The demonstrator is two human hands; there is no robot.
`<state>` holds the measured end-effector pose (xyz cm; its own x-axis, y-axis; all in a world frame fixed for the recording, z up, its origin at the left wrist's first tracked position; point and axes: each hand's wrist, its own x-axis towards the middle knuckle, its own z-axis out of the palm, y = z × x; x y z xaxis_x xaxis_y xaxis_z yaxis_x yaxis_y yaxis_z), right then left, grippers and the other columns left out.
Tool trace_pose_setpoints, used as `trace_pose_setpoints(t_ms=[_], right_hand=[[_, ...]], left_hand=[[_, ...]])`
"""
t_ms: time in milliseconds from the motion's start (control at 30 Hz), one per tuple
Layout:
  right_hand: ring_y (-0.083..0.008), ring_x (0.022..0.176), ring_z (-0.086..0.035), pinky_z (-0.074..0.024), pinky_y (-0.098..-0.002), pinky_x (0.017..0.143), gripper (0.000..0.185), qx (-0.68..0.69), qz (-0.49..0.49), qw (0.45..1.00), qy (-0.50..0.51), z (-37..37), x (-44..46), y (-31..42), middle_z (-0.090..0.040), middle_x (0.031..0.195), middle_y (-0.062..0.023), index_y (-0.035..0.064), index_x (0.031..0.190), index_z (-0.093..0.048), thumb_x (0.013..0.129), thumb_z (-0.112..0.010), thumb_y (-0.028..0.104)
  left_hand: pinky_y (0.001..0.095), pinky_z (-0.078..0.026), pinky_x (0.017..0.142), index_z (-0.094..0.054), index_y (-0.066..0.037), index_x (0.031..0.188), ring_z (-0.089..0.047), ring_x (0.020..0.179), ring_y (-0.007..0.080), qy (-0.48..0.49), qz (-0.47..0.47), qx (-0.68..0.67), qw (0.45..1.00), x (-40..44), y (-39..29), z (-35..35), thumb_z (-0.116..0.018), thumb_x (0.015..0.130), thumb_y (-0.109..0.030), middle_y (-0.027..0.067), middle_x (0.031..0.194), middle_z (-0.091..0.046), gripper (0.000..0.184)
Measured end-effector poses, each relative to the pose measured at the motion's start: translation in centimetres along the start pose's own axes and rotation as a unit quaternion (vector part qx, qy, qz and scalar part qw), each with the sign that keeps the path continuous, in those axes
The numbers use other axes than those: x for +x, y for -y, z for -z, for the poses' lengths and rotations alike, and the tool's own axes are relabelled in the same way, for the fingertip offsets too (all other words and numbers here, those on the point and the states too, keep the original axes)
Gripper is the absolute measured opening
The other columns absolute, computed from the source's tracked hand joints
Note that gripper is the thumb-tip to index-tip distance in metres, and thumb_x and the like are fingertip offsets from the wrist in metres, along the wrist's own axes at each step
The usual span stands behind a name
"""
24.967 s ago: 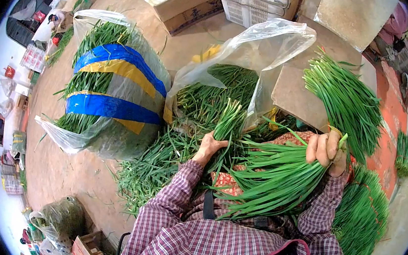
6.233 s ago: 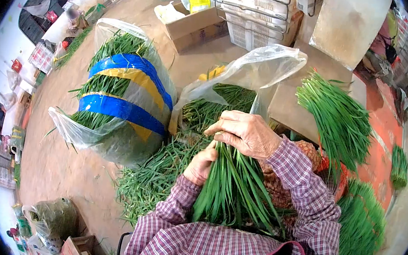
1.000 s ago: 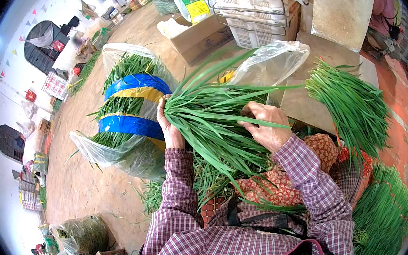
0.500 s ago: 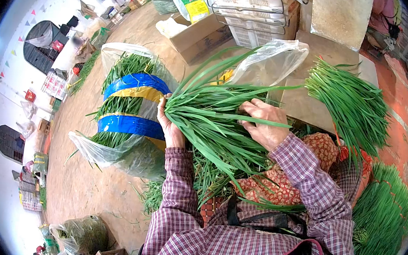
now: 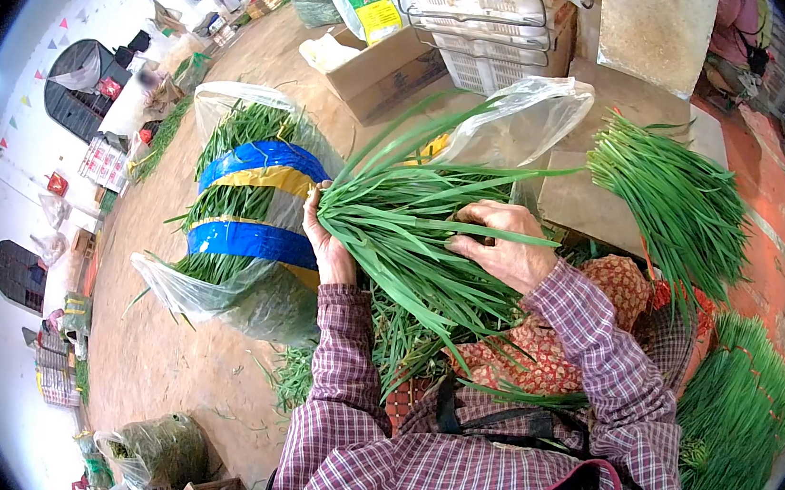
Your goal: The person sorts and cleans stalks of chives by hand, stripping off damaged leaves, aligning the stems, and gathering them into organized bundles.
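Note:
My left hand (image 5: 328, 243) is closed around the gathered end of a bunch of garlic chives (image 5: 415, 209), whose long flat leaves fan out to the right. Over the fanned leaves, my right hand (image 5: 507, 243) pinches a chive leaf between thumb and fingers. Just left of my left hand lies a clear plastic bag of chives (image 5: 240, 195) wrapped with blue and yellow bands. Loose chives (image 5: 406, 342) lie below the bunch, against the red floral cloth (image 5: 534, 356) on my lap. Another bunch of chives (image 5: 670, 198), tied in red, rests to the right.
A large pile of chives (image 5: 736, 434) stands at lower right. Beyond my hands are an open cardboard box (image 5: 381, 76), stacked white crates (image 5: 478, 24) and a clear plastic bag (image 5: 530, 116). Another filled bag (image 5: 165, 451) sits on the floor at lower left.
My right hand has shifted slightly, its fingers drawing closer together on the leaf. The left hand and the bunch stay nearly still.

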<state>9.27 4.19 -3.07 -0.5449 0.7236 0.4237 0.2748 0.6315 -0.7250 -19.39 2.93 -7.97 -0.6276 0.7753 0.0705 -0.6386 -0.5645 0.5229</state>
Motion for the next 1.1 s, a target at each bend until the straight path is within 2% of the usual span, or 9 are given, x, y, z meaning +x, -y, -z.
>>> trace_pose_setpoints(t_ms=[100,333,400,600,667,700,767,900,1100], right_hand=[[-0.029,0.086,-0.065,-0.0512,-0.0365,0.078,0.035,0.043,-0.02,0.999,0.005,0.0,0.1,0.3,-0.067,0.094,-0.0144,0.0009,0.095,-0.066,0.076,-0.071,0.029],[-0.0233,0.08,-0.066,-0.0509,-0.0334,0.074,0.029,0.142,-0.054,0.988,0.006,0.1,0.4,0.7,-0.067,0.088,-0.0139,-0.0016,0.093,-0.066,0.08,-0.07,0.024],[-0.0219,0.08,-0.065,-0.0505,-0.0329,0.074,0.029,0.164,-0.07,0.984,0.024,-0.2,0.6,0.4,-0.067,0.089,-0.0136,-0.002,0.093,-0.066,0.08,-0.07,0.024],[-0.0207,0.083,-0.063,-0.0487,-0.0331,0.078,0.033,0.118,0.021,0.993,-0.004,-1.3,0.3,-1.2,-0.067,0.091,-0.0129,-0.0023,0.092,-0.066,0.082,-0.069,0.029],[-0.0184,0.078,-0.061,-0.0479,-0.032,0.073,0.032,0.24,-0.001,0.971,-0.01,-2.5,0.0,-2.2,-0.066,0.086,-0.0078,-0.0002,0.094,-0.066,0.084,-0.066,0.03],[-0.0114,0.069,-0.055,-0.0449,-0.0269,0.064,0.028,0.348,-0.126,0.928,0.034,-1.9,0.1,-1.3,-0.062,0.078,-0.0012,0.0024,0.095,-0.065,0.086,-0.063,0.029],[-0.0051,0.062,-0.047,-0.0402,-0.0224,0.057,0.025,0.356,-0.157,0.92,0.043,0.7,0.2,0.2,-0.056,0.073,0.003,0.0043,0.094,-0.065,0.088,-0.061,0.028],[-0.0048,0.057,-0.044,-0.0378,-0.0224,0.053,0.03,0.234,-0.152,0.96,0.001,4.3,-1.1,0.4,-0.052,0.065,0.0029,0.0014,0.084,-0.064,0.09,-0.058,0.03],[-0.0079,0.071,-0.058,-0.0476,-0.0241,0.065,0.022,0.185,-0.093,0.977,-0.051,7.6,-3.7,3.1,-0.064,0.076,-0.0036,-0.0005,0.083,-0.064,0.088,-0.061,0.021]], left_hand=[[0.0379,-0.051,0.084,-0.063,-0.005,0.089,-0.063,0.086,0.0205,0.011,0.081,-0.096,0.992,0.7,-0.4,0.3,-0.064,0.081,-0.009,0.007,0.088,-0.066,0.009],[0.0386,-0.051,0.085,-0.063,-0.005,0.089,-0.063,0.086,0.0206,-0.021,0.009,-0.02,1.0,-0.3,0.0,-0.6,-0.064,0.082,-0.009,0.0072,0.088,-0.066,0.008],[0.0389,-0.051,0.085,-0.063,-0.005,0.088,-0.062,0.086,0.021,-0.004,0.112,-0.128,0.985,0.8,-0.3,0.1,-0.064,0.082,-0.008,0.0073,0.088,-0.066,0.007],[0.0401,-0.051,0.086,-0.062,-0.005,0.088,-0.062,0.087,0.0219,0.012,0.12,-0.109,0.987,2.0,-0.1,1.3,-0.064,0.082,-0.008,0.0071,0.09,-0.065,0.008],[0.0399,-0.051,0.085,-0.061,-0.006,0.087,-0.062,0.086,0.0218,0.009,0.12,-0.089,0.989,2.3,0.0,1.5,-0.065,0.081,-0.008,0.0065,0.089,-0.065,0.008],[0.0398,-0.05,0.085,-0.06,-0.006,0.087,-0.062,0.086,0.0216,0.006,0.12,-0.071,0.99,2.4,0.1,1.6,-0.065,0.081,-0.008,0.0058,0.088,-0.065,0.008],[0.0393,-0.05,0.085,-0.06,-0.007,0.087,-0.062,0.085,0.0215,-0.024,0.087,-0.049,0.995,2.5,0.3,2.0,-0.065,0.08,-0.009,0.0057,0.088,-0.065,0.008],[0.0402,-0.05,0.085,-0.061,-0.008,0.086,-0.062,0.085,0.0222,-0.047,0.06,-0.046,0.996,2.8,0.1,2.2,-0.066,0.078,-0.01,0.006,0.089,-0.066,0.009],[0.041,-0.05,0.085,-0.061,-0.007,0.087,-0.062,0.086,0.0233,-0.086,0.045,-0.023,0.995,3.4,0.4,1.7,-0.066,0.078,-0.01,0.0064,0.089,-0.066,0.01]])
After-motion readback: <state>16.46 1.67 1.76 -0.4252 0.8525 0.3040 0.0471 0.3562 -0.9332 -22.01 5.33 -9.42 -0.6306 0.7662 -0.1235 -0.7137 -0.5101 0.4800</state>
